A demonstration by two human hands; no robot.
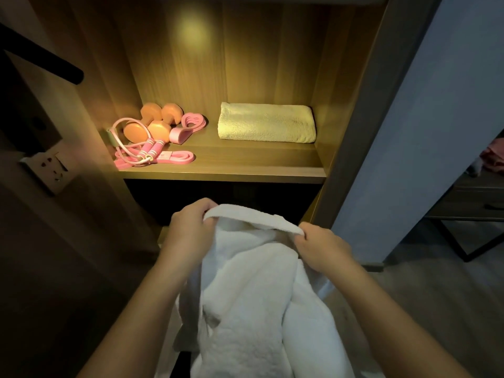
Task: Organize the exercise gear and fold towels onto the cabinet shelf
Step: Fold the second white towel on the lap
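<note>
White towel (253, 296) in my grip, held up in front of the cabinet, below the lit shelf (231, 165). It hangs loose and bunched, top hem stretched between both hands. Left hand (188, 230) pinches the hem's left end, fingers (204, 207) curled shut over the cloth. Right hand (321, 246) grips the right end, its fingers closed on the hem too.

On the shelf, right side: a folded towel (266, 122), yellowish under the shelf light, lying flat near the back wall and close to the right panel.

Shelf, left side, gear clustered: two orange dumbbells (152, 120) lying side by side; a pink jump rope (144, 152) with striped handles coiled in front of them; a flat pink resistance band (174, 156) at the shelf's front, under the rope; a pink figure-eight pull band (188, 126) just right of the dumbbells. Gear and folded towel sit well apart.

Cabinet is wood grain, warm light pooling on its back panel (218, 64). The compartment under the shelf is dark. Left: a wall outlet (50, 166) on a dim panel. Right: a pale blue-grey wall (425, 132), greyish floor (422, 296), and a dark metal-framed desk (474, 208) beyond.
</note>
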